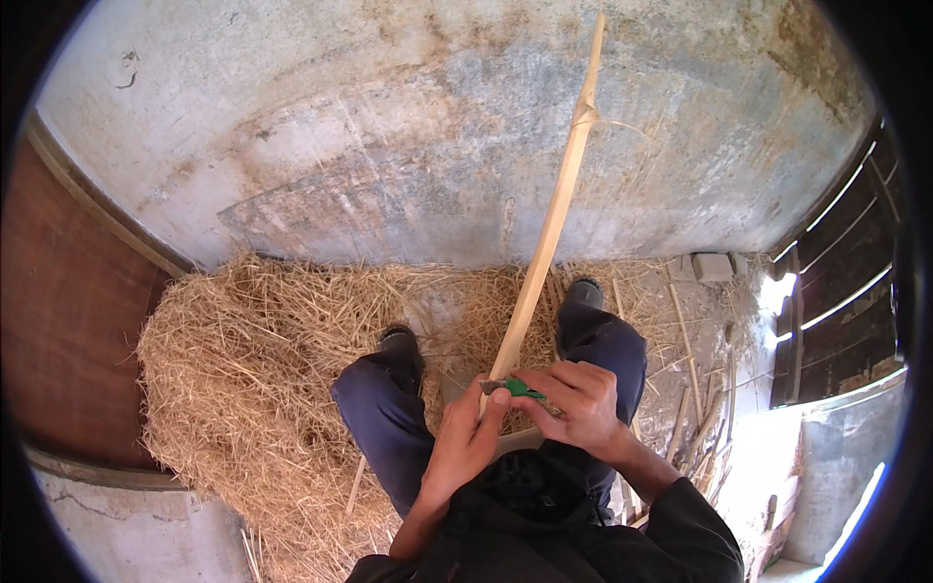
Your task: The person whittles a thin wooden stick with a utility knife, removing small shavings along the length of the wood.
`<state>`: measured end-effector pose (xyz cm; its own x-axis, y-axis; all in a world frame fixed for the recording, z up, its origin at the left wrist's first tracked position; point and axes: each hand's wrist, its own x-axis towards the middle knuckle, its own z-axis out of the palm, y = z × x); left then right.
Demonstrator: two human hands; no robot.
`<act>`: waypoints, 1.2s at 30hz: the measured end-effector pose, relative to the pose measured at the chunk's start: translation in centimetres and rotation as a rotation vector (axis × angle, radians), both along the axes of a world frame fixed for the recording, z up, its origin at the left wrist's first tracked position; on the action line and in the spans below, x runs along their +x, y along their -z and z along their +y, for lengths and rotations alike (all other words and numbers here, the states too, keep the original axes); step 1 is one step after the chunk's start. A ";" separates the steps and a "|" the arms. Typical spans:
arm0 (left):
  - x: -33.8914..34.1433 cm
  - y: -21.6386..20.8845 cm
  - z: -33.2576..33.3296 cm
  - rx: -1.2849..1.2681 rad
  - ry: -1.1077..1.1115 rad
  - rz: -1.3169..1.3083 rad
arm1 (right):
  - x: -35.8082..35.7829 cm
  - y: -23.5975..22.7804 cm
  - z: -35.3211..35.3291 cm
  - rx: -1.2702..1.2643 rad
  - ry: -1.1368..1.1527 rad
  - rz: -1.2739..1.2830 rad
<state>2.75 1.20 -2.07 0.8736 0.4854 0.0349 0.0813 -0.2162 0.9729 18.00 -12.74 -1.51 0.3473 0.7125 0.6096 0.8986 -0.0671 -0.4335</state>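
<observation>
A long pale wooden stick (546, 243) slants up and away from my lap, its far end narrow beyond a knotty bump. Around its near end my left hand (465, 435) is closed, the thumb laid along the wood. My right hand (575, 398) grips a green-handled utility knife (520, 389). The knife's short blade lies across the stick, close to the left thumb tip. A thin curled sliver stands out sideways from the bump. The stick's lowest part is hidden by my hands.
Loose straw (262, 369) is heaped on the floor at left and between my feet. A stained plaster wall (389, 146) rises ahead. Thin sticks (685, 418) and a pale block (712, 267) lie at right, near dark slatted boards (836, 282). A brown panel (78, 311) stands at left.
</observation>
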 end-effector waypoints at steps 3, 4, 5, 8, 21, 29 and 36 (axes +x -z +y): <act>0.1 0.3 -0.1 0.011 -0.016 -0.005 | 0.0 -0.1 0.2 0.017 0.014 -0.007; 0.0 0.3 -0.1 0.017 -0.022 -0.011 | 0.0 -0.1 0.3 0.023 0.019 -0.006; 0.1 0.2 -0.1 0.015 -0.019 -0.009 | 0.0 -0.1 0.3 0.027 0.027 -0.005; 0.2 -0.2 -0.1 0.010 -0.014 -0.004 | -0.1 -0.2 0.2 0.013 0.036 -0.005; -0.1 -0.4 -0.5 -0.026 -0.015 0.005 | 0.0 -0.2 0.0 0.026 0.040 -0.031; -0.4 -0.1 -0.3 -0.190 0.114 -0.049 | 0.1 -1.0 -0.4 -0.007 -0.030 0.102; -0.8 -0.6 0.9 -0.638 0.186 0.047 | 1.7 -1.8 -1.6 -0.010 -0.149 0.518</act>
